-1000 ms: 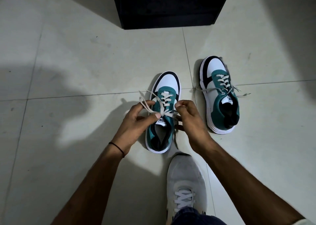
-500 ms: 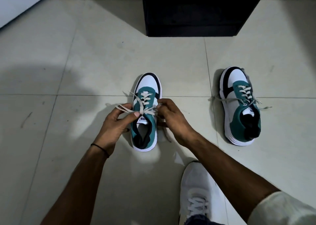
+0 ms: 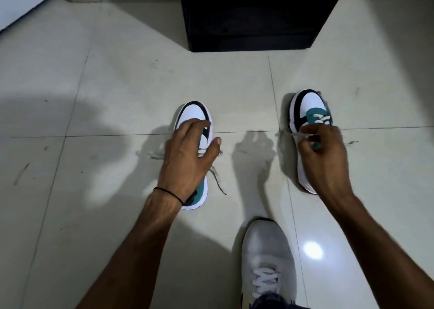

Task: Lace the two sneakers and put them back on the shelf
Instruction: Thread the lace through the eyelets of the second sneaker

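Pale tile floor [image 3: 117,85] everywhere, with the dark shelf [image 3: 253,15] sitting up at 12 o'clock. Both sneakers are on the floor below it: left sneaker [image 3: 195,113] dead center, right sneaker [image 3: 307,102] over at 2 o'clock. Left hand [image 3: 187,160] is draped over the left one, fingers spread and curling round it, though a firm grip isn't clear. Right hand [image 3: 324,153] is bunched closed over the other's laces [image 3: 323,119]. Loose lace ends [image 3: 217,181] trail off the left shoe, so I'd say lacing looks about done, tidying maybe left, and shelving both hasn't happened yet.
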